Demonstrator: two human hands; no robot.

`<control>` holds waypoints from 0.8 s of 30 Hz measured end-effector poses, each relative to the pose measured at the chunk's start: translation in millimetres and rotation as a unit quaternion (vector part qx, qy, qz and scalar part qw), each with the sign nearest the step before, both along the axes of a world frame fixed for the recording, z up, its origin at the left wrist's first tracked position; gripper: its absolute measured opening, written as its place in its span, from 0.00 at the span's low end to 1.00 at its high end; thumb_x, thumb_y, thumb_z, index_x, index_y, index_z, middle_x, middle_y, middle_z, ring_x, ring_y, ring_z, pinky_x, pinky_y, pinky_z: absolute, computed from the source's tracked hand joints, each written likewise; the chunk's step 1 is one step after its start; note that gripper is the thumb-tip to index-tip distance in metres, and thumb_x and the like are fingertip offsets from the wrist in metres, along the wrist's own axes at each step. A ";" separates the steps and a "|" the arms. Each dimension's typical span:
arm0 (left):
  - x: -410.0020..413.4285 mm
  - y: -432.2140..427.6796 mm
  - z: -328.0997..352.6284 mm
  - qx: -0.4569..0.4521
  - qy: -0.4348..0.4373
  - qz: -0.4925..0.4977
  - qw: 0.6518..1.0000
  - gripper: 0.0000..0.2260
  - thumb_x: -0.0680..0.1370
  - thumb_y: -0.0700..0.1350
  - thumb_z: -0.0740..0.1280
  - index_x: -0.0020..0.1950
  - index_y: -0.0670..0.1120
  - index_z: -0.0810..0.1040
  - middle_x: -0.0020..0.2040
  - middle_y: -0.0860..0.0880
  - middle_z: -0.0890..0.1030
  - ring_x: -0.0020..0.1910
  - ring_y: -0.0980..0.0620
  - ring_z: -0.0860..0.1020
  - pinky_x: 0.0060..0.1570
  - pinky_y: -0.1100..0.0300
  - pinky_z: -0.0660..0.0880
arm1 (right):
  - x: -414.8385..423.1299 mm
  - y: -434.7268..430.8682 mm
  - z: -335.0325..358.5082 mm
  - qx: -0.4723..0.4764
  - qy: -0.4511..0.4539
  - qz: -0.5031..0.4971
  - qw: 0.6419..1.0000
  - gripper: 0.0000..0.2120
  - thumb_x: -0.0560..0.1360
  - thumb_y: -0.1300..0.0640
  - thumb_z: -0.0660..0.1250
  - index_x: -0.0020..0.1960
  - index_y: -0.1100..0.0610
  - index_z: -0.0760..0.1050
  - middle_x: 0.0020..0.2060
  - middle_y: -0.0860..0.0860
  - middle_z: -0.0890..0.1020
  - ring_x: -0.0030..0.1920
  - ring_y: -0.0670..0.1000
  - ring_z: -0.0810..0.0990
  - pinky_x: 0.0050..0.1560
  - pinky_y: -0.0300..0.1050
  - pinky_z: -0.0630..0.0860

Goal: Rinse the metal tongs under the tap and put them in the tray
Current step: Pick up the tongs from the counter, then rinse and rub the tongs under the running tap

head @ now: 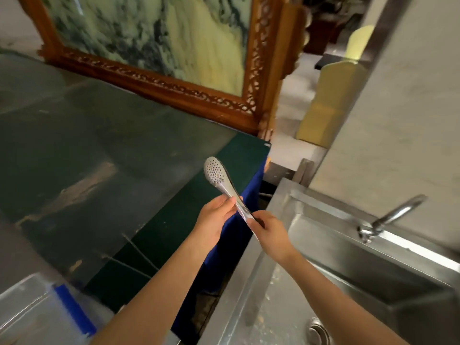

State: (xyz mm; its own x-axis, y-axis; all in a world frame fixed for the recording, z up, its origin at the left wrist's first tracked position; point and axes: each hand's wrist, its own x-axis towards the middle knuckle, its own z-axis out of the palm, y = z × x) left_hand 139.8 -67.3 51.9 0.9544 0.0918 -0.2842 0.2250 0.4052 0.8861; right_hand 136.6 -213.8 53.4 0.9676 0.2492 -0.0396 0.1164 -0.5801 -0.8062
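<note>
Dark green glass covers the tabletop (87, 145) at a kitchen work area, where a carved wooden frame (159, 80) holding a marbled green and cream panel leans at the back. A person holds a pair of metal tongs (224, 185) in the air between the tabletop and a steel sink (373, 267), above a blue cloth (249, 202) hanging off the tabletop's edge. The left hand (215, 215) pinches the tongs near the middle, its fingers (230, 201) closed on the metal, while the right hand (270, 230) is wrapped around the handle end. The perforated spoon head of the tongs points up and away from the person. A chrome tap (390, 215) stands at the sink's far rim, well apart from the tongs, with no water visible. A grey tray (22, 310) with a blue strip sits at lower left.
</note>
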 end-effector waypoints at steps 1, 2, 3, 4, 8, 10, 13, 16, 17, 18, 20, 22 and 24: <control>3.0 -15.7 2.2 -0.024 -0.011 -0.015 1.000 0.14 0.79 0.39 0.62 0.63 0.36 0.73 0.56 0.40 0.80 0.55 0.47 0.79 0.58 0.58 0.76 | -3.7 -16.6 4.0 0.003 -0.003 -0.013 1.000 0.09 0.78 0.57 0.61 0.42 0.59 0.75 0.37 0.51 0.73 0.38 0.51 0.71 0.36 0.37 0.62; 6.0 -32.0 3.1 -0.046 -0.017 -0.029 0.998 0.13 0.79 0.39 0.61 0.62 0.36 0.74 0.54 0.42 0.82 0.53 0.49 0.81 0.55 0.59 0.77 | -7.8 -33.2 6.6 0.002 -0.005 -0.025 1.000 0.10 0.78 0.57 0.61 0.38 0.56 0.73 0.34 0.49 0.72 0.36 0.50 0.70 0.34 0.38 0.62; 8.3 -48.4 2.7 -0.066 -0.020 -0.043 0.997 0.12 0.79 0.40 0.61 0.61 0.38 0.74 0.51 0.44 0.83 0.51 0.51 0.82 0.53 0.58 0.78 | -12.0 -49.4 7.7 -0.002 -0.006 -0.038 0.999 0.13 0.77 0.57 0.62 0.34 0.53 0.69 0.32 0.47 0.70 0.34 0.49 0.69 0.33 0.37 0.62; 10.4 -65.2 1.0 -0.085 -0.022 -0.056 0.995 0.11 0.79 0.40 0.61 0.59 0.40 0.75 0.48 0.47 0.85 0.49 0.52 0.82 0.52 0.58 0.78 | -16.6 -64.7 7.9 -0.004 -0.003 -0.052 0.999 0.15 0.77 0.57 0.62 0.32 0.51 0.67 0.30 0.47 0.69 0.33 0.49 0.68 0.32 0.36 0.63; 10.4 -129.9 -11.1 -0.114 0.001 -0.101 0.988 0.08 0.79 0.39 0.60 0.54 0.41 0.76 0.43 0.48 0.85 0.45 0.53 0.83 0.42 0.61 0.80 | -35.3 -122.5 -7.1 -0.005 0.026 -0.105 0.994 0.15 0.77 0.57 0.62 0.32 0.54 0.67 0.31 0.47 0.69 0.33 0.49 0.69 0.35 0.41 0.66; 7.2 -158.1 -19.8 -0.110 0.026 -0.114 0.987 0.07 0.79 0.38 0.60 0.52 0.40 0.77 0.42 0.47 0.84 0.43 0.52 0.82 0.40 0.60 0.80 | -43.0 -149.1 -19.0 -0.013 0.035 -0.118 0.992 0.14 0.76 0.57 0.63 0.33 0.56 0.67 0.30 0.47 0.68 0.31 0.48 0.68 0.32 0.36 0.64; 3.6 -195.3 -31.8 -0.090 0.057 -0.121 0.987 0.06 0.79 0.38 0.60 0.49 0.39 0.77 0.42 0.44 0.81 0.42 0.49 0.80 0.43 0.58 0.80 | -50.8 -184.1 -31.8 0.002 0.052 -0.124 0.991 0.16 0.76 0.56 0.64 0.31 0.54 0.66 0.28 0.47 0.67 0.29 0.45 0.65 0.31 0.36 0.64; 2.4 -231.3 -40.0 -0.064 0.074 -0.126 0.987 0.07 0.79 0.37 0.59 0.47 0.38 0.76 0.41 0.42 0.78 0.43 0.46 0.78 0.49 0.54 0.77 | -51.8 -219.0 -43.8 0.014 0.077 -0.122 0.989 0.13 0.76 0.56 0.65 0.36 0.62 0.74 0.29 0.52 0.70 0.32 0.48 0.66 0.32 0.40 0.61; 3.0 -242.4 -41.5 -0.056 0.076 -0.128 0.987 0.07 0.79 0.37 0.59 0.46 0.38 0.76 0.41 0.42 0.78 0.42 0.46 0.78 0.49 0.54 0.77 | -50.5 -230.1 -47.5 0.014 0.089 -0.120 0.989 0.14 0.76 0.55 0.65 0.41 0.66 0.75 0.31 0.54 0.71 0.33 0.49 0.67 0.34 0.42 0.62; 4.0 -253.6 -42.8 -0.048 0.080 -0.126 0.988 0.07 0.79 0.37 0.59 0.45 0.38 0.76 0.40 0.42 0.77 0.41 0.46 0.78 0.48 0.55 0.78 | -48.2 -241.3 -52.0 0.012 0.100 -0.117 0.988 0.15 0.76 0.54 0.65 0.44 0.68 0.76 0.32 0.54 0.72 0.34 0.50 0.68 0.35 0.43 0.62; 6.4 -273.5 -46.1 -0.032 0.091 -0.116 0.989 0.07 0.79 0.36 0.59 0.44 0.38 0.75 0.40 0.42 0.78 0.40 0.47 0.77 0.44 0.57 0.80 | -42.7 -262.5 -60.9 -0.001 0.111 -0.110 0.988 0.15 0.77 0.52 0.63 0.45 0.65 0.77 0.33 0.53 0.74 0.36 0.50 0.70 0.35 0.41 0.65; 9.5 -289.3 -51.9 -0.016 0.108 -0.098 0.989 0.06 0.79 0.36 0.60 0.46 0.36 0.75 0.40 0.42 0.78 0.38 0.47 0.77 0.41 0.59 0.81 | -35.6 -282.6 -69.6 -0.013 0.121 -0.113 0.986 0.16 0.78 0.49 0.61 0.45 0.62 0.78 0.35 0.52 0.77 0.37 0.50 0.74 0.39 0.41 0.69; 11.8 -298.8 -60.3 0.007 0.120 -0.090 0.989 0.06 0.79 0.36 0.60 0.50 0.35 0.74 0.40 0.42 0.78 0.37 0.46 0.77 0.38 0.59 0.81 | -26.4 -302.9 -80.1 -0.031 0.115 -0.130 0.984 0.16 0.78 0.50 0.60 0.44 0.62 0.77 0.37 0.54 0.79 0.39 0.52 0.75 0.40 0.43 0.68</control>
State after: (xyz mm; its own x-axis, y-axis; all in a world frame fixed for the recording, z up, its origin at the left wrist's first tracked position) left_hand 151.6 -366.1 -8.5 0.8603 -0.0686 -0.5052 0.4977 0.3274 0.8032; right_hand 110.3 -516.8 -26.7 0.9619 -0.0163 -0.2727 -0.2247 -0.6154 -0.7555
